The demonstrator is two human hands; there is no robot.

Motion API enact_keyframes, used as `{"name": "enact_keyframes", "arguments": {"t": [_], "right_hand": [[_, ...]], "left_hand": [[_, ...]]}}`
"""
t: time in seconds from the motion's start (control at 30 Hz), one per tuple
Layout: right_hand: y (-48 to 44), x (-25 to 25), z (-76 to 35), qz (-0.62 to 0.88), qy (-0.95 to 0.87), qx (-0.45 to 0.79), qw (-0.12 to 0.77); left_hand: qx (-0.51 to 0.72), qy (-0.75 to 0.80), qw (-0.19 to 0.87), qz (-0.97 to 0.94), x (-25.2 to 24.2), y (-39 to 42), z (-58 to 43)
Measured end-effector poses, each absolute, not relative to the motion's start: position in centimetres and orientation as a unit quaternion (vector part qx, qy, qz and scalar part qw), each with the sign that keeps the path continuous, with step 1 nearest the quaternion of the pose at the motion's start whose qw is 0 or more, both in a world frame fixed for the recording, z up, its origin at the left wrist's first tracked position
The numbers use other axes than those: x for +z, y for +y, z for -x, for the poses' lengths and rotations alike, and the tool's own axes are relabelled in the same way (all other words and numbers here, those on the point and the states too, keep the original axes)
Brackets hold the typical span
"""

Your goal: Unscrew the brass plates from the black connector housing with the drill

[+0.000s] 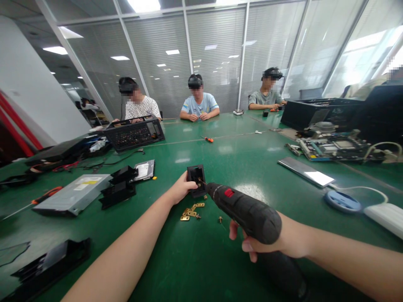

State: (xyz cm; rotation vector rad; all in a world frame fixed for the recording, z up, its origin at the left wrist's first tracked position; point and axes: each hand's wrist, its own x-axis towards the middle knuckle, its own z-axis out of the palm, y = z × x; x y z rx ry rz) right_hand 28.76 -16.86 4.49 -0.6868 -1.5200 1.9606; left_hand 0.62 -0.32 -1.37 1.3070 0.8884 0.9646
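Observation:
My left hand (184, 188) grips a small black plastic bracket (197, 191) by its left side, the thumb over its front edge. In my right hand (252, 241) is a black cordless drill (245, 209) with a red switch on top. The drill's bit points left into the open face of the bracket; whether its tip touches a screw there I cannot tell. On the table just below the bracket lie several small brass plates (190, 212). A loose screw (220, 219) stands to their right, and others lie near the plates.
Left are a silver optical drive (74, 193), an orange-handled screwdriver (47, 195), black brackets (118, 193) and a hard drive (145, 170). Right are a phone (305, 172), a blue round object (342, 201) and a circuit board (338, 144). Several people sit around the green table (233, 159).

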Motion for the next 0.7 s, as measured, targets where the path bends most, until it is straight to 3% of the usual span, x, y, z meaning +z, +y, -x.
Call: {"name": "enact_keyframes", "arguments": {"t": [0.7], "right_hand": [[-15.2, 3.2, -30.3, 0.260, -0.579, 0.712, 0.301]], "left_hand": [[0.424, 0.389, 0.639, -0.511, -1.0, -0.6, -0.7]]}}
